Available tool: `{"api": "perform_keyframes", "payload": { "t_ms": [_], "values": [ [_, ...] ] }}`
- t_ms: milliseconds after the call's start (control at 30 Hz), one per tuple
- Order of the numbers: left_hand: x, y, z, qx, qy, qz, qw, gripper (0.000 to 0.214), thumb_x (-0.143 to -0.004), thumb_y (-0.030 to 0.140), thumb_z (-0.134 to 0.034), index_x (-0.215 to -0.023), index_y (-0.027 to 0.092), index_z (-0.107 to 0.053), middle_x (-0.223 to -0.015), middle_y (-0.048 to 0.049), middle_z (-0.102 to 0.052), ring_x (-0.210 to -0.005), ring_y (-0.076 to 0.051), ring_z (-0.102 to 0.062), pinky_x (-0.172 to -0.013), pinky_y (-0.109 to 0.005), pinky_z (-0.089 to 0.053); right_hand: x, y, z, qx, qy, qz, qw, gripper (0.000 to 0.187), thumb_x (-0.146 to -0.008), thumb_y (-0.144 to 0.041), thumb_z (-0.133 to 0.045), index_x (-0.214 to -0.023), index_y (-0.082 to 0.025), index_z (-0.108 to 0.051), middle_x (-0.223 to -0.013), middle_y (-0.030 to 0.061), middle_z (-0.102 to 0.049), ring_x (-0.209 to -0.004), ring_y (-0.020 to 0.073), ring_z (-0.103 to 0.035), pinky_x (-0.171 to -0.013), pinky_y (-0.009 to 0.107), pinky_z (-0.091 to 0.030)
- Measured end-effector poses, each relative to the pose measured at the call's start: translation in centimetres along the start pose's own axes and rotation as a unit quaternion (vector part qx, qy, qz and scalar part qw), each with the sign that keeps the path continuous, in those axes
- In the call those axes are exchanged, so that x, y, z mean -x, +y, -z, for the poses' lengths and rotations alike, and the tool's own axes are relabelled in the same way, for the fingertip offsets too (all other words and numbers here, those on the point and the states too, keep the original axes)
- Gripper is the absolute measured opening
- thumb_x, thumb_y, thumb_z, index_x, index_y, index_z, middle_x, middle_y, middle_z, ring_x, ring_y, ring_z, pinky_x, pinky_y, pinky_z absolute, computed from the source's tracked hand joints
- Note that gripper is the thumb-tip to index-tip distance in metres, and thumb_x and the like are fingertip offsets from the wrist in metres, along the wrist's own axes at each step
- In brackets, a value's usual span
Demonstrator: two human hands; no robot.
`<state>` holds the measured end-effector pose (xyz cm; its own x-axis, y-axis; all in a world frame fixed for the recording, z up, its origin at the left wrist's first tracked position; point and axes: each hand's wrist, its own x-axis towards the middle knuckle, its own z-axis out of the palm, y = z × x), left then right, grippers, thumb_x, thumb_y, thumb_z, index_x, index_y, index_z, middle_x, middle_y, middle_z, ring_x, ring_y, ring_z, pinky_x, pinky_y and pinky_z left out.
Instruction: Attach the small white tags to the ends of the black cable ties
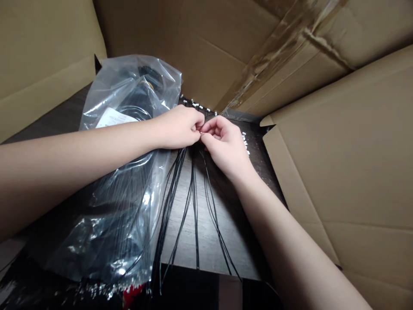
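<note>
My left hand (179, 127) and my right hand (224, 144) meet fingertip to fingertip over a dark wooden table (209, 245). Both are closed in a pinch on the upper ends of several thin black cords (193, 193), which hang down toward me across the table and over its near edge. Small white pieces (196, 104) lie scattered on the table just beyond my fingers. My left forearm rests on a clear plastic bag (122, 181) holding more black cords and a white label.
Cardboard flaps surround the table: one at the left (41, 56), one behind with torn brown tape (277, 47), and a large one at the right (348, 150). More white pieces (245, 142) lie by my right hand.
</note>
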<state>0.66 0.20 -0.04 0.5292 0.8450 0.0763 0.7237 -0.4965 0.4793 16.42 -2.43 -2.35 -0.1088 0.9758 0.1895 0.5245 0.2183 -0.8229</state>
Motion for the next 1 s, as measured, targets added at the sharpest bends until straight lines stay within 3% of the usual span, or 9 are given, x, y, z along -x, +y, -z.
{"api": "perform_keyframes", "payload": {
  "t_ms": [1000],
  "values": [
    [0.04,0.09,-0.07,-0.008,0.002,0.0,1.0,0.026,-0.077,0.018,-0.052,-0.09,0.015,-0.075,-0.079,-0.0042,-0.07,-0.079,-0.019,-0.062,-0.08,-0.03,-0.045,-0.06,0.01,0.0,-0.002,0.002,-0.005,1.0,0.011,-0.069,-0.012,-0.054,-0.074,-0.021,-0.055,-0.065,-0.0045,-0.054,-0.059,0.0117,-0.047,-0.06,0.027,-0.037]
  ]
}}
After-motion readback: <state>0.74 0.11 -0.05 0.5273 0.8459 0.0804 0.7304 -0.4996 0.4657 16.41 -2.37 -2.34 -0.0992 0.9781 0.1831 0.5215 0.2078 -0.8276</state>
